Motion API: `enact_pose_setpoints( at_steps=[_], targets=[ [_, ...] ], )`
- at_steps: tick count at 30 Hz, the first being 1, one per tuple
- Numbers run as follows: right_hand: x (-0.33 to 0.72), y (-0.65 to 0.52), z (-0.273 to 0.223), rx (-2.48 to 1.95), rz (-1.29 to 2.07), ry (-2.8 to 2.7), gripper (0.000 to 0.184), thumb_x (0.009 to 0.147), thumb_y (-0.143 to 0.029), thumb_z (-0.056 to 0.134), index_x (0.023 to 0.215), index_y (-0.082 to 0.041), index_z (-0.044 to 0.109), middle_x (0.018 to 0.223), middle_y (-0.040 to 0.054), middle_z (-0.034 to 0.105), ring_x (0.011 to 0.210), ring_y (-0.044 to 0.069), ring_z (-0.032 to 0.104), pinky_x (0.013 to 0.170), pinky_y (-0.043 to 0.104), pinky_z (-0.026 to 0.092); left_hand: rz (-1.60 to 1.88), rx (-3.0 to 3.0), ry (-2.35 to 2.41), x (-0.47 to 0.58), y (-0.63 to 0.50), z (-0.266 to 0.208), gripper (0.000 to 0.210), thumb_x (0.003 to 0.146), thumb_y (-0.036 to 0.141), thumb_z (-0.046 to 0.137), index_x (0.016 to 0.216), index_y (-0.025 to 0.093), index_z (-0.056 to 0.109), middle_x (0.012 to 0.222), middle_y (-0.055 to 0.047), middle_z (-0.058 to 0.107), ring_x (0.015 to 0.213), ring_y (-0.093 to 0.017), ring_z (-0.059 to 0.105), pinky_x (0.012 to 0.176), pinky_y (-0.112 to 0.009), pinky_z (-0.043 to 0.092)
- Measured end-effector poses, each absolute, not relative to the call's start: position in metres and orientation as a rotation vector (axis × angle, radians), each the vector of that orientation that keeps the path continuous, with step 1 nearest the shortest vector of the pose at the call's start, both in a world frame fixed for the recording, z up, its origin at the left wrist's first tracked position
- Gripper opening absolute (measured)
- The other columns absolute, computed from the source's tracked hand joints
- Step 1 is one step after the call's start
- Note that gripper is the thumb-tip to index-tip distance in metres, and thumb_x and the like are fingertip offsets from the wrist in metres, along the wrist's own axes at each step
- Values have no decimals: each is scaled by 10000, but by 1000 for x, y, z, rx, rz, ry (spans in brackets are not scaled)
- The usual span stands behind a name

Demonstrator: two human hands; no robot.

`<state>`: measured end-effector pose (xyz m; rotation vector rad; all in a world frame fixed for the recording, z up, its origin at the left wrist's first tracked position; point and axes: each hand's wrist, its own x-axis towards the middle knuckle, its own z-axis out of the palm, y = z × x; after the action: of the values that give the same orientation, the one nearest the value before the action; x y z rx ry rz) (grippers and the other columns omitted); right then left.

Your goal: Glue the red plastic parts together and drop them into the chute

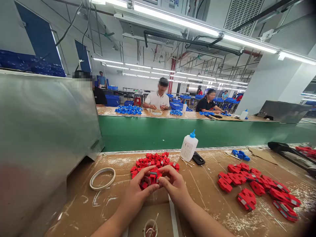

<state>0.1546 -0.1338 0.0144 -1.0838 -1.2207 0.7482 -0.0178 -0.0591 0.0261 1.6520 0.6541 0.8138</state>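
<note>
Fingers of the left hand (138,192) and right hand (172,184) pinch one red part (153,176) closed; it may slip into the red pile (154,161).

Factory hall, white walls w/ blue panels (39,36). Fluorescent strip lights (177,20) overhead, ducts + pipes at ceiling. Green conveyor belt (197,131) btwn brown table (212,191) and far table (172,114). Steel housing (44,131) at left. White pillar (269,82) at right.

A small red plastic part (153,177) — held upright (grey insert showing) — above the pile.
</note>
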Motion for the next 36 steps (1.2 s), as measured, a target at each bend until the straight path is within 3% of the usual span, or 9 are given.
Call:
enact_pose_setpoints(
  at_steps=[2, 6, 9, 11, 14, 20, 29, 34, 36],
  targets=[
    [154, -131, 11, -1111, 833, -1134, 415, 804, -493, 813, 1058, -188, 694, 895, 36, 684, 706, 149, 663, 681, 258, 562, 827, 1694, 676, -19, -59, 26, 579, 809, 516, 796, 1301, 283, 599, 1088, -20, 672, 914, -208, 595, 883, -295, 463],
    [155, -128, 7, -1127, 902, -1090, 458, 722, -492, 874, 1006, -164, 728, 898, 63, 727, 777, 177, 671, 710, 268, 563, 830, 1797, 746, -22, -57, 24, 560, 786, 519, 820, 1263, 301, 622, 1023, 1, 683, 814, -197, 586, 779, -289, 460],
    [156, -129, 10, -1172, 864, -1116, 422, 719, -474, 878, 966, -157, 752, 933, 75, 743, 841, 185, 668, 754, 261, 537, 869, 1893, 748, -24, -54, 20, 539, 788, 518, 820, 1258, 325, 640, 1135, 1, 683, 938, -223, 616, 905, -326, 480],
    [158, -131, 13, -1203, 846, -1129, 406, 729, -473, 869, 951, -153, 754, 899, 67, 740, 806, 171, 660, 727, 248, 518, 881, 1930, 730, -25, -52, 18, 516, 798, 513, 811, 1257, 338, 652, 1227, 2, 666, 1087, -248, 606, 1035, -362, 450],
    [162, -132, 17, -1220, 874, -1124, 413, 733, -489, 856, 925, -140, 744, 847, 61, 723, 741, 162, 650, 670, 245, 502, 837, 1892, 713, -25, -49, 20, 511, 805, 518, 796, 1268, 355, 652, 1287, 14, 648, 1201, -259, 576, 1100, -378, 426],
    [166, -131, 20, -1255, 907, -1140, 427, 723, -479, 851, 958, -139, 744, 834, 54, 712, 655, 136, 608, 625, 246, 466, 815, 1878, 766, -24, -48, 25, 593, 749, 559, 826, 1269, 322, 669, 1188, -12, 693, 995, -267, 645, 942, -380, 538],
    [164, -131, 20, -1311, 810, -1239, 398, 696, -473, 863, 897, -148, 750, 841, 36, 694, 693, 129, 560, 636, 241, 416, 868, 2013, 709, -28, -46, 16, 558, 787, 582, 807, 1285, 383, 655, 1279, 20, 662, 1190, -252, 607, 1047, -348, 502],
    [165, -131, 18, -1264, 645, -1318, 411, 709, -518, 862, 880, -157, 767, 781, 27, 669, 710, 140, 549, 660, 259, 408, 900, 2043, 667, -29, -45, 14, 612, 794, 635, 780, 1317, 346, 648, 1262, 0, 674, 1102, -244, 639, 994, -315, 519],
    [163, -132, 18, -1222, 577, -1341, 384, 767, -515, 828, 935, -174, 781, 799, 28, 669, 725, 144, 571, 675, 264, 429, 911, 2058, 683, -30, -46, 13, 642, 819, 640, 754, 1363, 331, 612, 1183, -2, 702, 951, -210, 655, 865, -271, 540]
  ],
)
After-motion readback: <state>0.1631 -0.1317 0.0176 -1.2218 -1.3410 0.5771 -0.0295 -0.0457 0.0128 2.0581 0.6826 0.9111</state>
